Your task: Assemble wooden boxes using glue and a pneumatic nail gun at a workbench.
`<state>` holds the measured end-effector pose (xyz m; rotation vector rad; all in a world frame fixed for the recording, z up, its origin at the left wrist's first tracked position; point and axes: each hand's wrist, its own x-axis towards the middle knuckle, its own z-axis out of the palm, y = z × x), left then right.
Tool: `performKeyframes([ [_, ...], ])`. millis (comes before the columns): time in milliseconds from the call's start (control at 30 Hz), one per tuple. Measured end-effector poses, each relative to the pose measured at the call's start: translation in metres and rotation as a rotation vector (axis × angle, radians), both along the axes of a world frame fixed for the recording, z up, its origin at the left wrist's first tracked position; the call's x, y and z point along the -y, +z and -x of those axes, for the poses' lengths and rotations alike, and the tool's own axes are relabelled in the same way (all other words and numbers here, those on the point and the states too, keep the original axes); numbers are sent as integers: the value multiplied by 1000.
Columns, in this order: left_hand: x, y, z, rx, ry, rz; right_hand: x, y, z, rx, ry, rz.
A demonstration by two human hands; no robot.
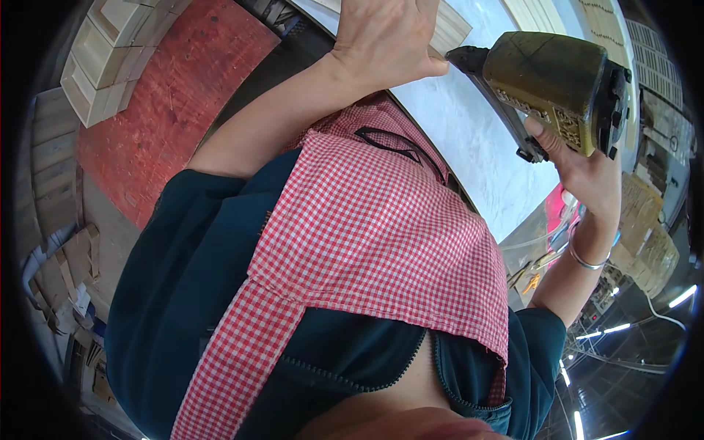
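Observation:
My right hand (587, 176) is wrapped round the grip of a nail gun (546, 70), a worn, dark yellowish-brown tool with a black nose and a long magazine. The nose points left, close to the thumb of my left hand (385, 44). That left hand reaches over a white marbled worktop (469, 139), its thumb stretched out. Its other fingers run past the upper edge of the picture, so their grip is hidden. Beside it, a pale wooden piece (450, 28) lies on the worktop, partly covered by the hand.
More pale wooden strips (539, 16) lie on the worktop's far side. At left, several box-like wooden pieces (110, 62) are stacked on a red, scuffed board (183, 95). Wrapped cardboard-coloured bundles (645, 242) stand to the right. A checked apron (381, 227) covers my front.

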<state>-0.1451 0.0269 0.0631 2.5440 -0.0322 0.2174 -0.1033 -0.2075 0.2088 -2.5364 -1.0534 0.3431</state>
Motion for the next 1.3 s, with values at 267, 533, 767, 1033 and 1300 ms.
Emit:
performKeyframes([
  [267, -8, -8, 2, 292, -12, 4, -6, 3, 23, -77, -305, 78],
  [533, -42, -17, -6, 744, -4, -765, 63, -9, 43, -19, -789, -150],
  [767, -85, 4, -13, 541, -298, -411, 281, -69, 125, 146, -942, 274],
  [1033, 41, 39, -93, 33, -640, -704, 414, -177, 215, 268, -1357, 659],
  [1300, 139, -67, -137, 106, -774, -352, 412, -161, 191, 176, -1369, 414],
])
